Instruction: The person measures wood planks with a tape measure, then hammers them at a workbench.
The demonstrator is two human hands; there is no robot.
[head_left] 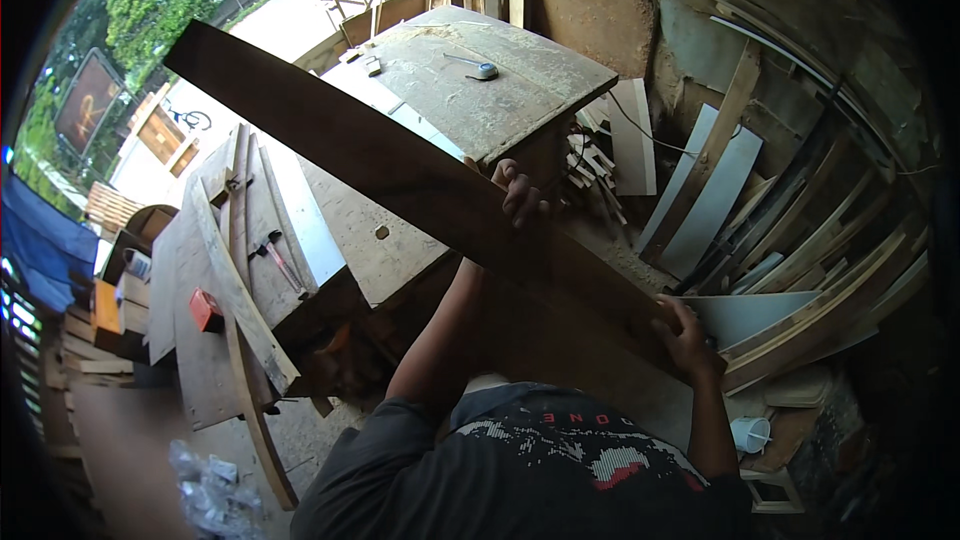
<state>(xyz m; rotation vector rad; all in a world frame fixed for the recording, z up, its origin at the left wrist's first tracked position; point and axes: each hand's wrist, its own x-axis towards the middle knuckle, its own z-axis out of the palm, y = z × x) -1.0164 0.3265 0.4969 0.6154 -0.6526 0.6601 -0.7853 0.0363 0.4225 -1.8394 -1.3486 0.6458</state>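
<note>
A long dark wooden board (340, 140) is held up in front of me, slanting from the upper left down to the lower right. Under its middle passes my left forearm, and my left hand (520, 196) curls its fingers over the far edge. Near the board's lower right end, my right hand (688, 338) grips it by the edge. Both hands are closed on the wood. The board hides part of the workbench behind it.
Beyond the board stands a worn workbench (560, 70) with a tape measure (484, 70) on it. On a lower table at left lie a hammer (283, 260), a red box (206, 310) and long wood strips (240, 290). Planks (800, 250) lean along the right wall; a white bucket (748, 434) stands at lower right.
</note>
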